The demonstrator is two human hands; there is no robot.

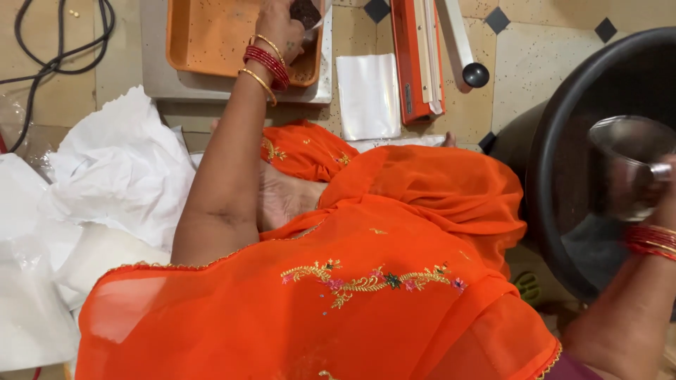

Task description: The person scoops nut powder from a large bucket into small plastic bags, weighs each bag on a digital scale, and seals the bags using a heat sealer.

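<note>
My left hand [280, 28] reaches forward over an orange tray [211, 35] on a grey scale platform and grips a small clear pouch [308, 12] filled with dark material. Red and gold bangles circle that wrist. At the right edge my right hand [669, 184] holds a clear glass cup [627, 165] by its rim over a large black tub [563, 127]. Only part of the right hand shows. Orange embroidered cloth covers my lap in the foreground.
A stack of clear flat pouches [368, 95] lies on the tiled floor beside an orange heat sealer [415, 60] with a black-knobbed lever. Crumpled white plastic bags [105, 183] pile up at the left. A black cable [56, 49] loops at the top left.
</note>
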